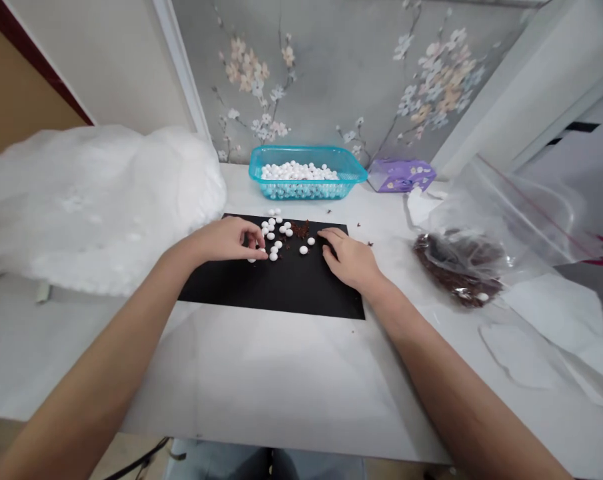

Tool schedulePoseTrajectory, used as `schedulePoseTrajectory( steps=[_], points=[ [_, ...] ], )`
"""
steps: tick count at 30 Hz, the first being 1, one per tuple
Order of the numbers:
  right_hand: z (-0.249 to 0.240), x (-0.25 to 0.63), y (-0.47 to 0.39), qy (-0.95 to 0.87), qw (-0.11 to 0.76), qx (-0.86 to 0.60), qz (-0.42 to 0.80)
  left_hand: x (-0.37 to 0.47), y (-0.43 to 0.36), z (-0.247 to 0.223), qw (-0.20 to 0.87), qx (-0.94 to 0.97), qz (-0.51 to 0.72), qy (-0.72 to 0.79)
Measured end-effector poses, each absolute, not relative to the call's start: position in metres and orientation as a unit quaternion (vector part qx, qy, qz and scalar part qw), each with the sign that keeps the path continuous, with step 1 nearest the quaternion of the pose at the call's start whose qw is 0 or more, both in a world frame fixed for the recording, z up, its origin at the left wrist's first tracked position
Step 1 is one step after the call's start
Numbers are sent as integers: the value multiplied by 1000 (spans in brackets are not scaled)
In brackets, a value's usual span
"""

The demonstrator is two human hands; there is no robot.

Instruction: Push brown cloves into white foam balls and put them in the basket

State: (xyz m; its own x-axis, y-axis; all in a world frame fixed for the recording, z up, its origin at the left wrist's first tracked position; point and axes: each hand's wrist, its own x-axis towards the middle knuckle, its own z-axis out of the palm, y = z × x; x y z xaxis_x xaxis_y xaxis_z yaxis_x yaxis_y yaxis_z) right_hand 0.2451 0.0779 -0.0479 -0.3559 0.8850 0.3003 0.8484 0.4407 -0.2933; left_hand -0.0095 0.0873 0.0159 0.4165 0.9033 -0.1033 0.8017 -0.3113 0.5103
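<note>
A black mat (276, 287) lies on the white table, with several loose white balls (303, 250) and a small heap of reddish-brown bits (300, 230) on its far half. My left hand (231, 240) is over the mat's left part, thumb and forefinger closed around a white ball that shows only partly between them. Other balls lie right beside these fingertips. At the mat's right edge rests my right hand (351, 259), its fingers stretched out and apart, holding nothing. The heap and two balls are just left of its fingertips.
Behind the mat stands a turquoise basket (306, 190) of white balls, beside a purple packet (406, 176). A large bag of white stuffing (106, 207) fills the left. On the right lie a clear bag of brown bits (456, 267) and white paper (556, 307). The wall is close behind.
</note>
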Motion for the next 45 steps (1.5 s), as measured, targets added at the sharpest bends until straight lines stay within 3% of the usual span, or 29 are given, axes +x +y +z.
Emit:
schedulePoseTrajectory(
  steps=[11,15,23,27,31,34,36,40,45],
  points=[
    [-47,242,97,-765,250,-589,72,-29,83,6,331,791,106,503],
    [-39,233,130,-714,189,-673,36,-26,72,3,275,809,136,502],
    [-37,218,173,-708,200,-676,30,-21,66,-3,174,848,170,471],
    [-36,223,163,-716,231,-659,26,-17,68,-8,174,837,240,460],
    [-33,222,125,-714,314,-625,38,4,66,-16,237,787,375,429],
    [-37,213,92,-652,502,-537,185,24,61,-25,313,718,466,411],
    [-40,206,74,-600,559,-510,259,35,56,-30,349,694,489,396],
    [-46,198,56,-564,576,-498,319,48,47,-31,428,624,516,402],
    [-44,197,52,-588,579,-478,300,57,40,-32,546,485,534,426]
  ],
)
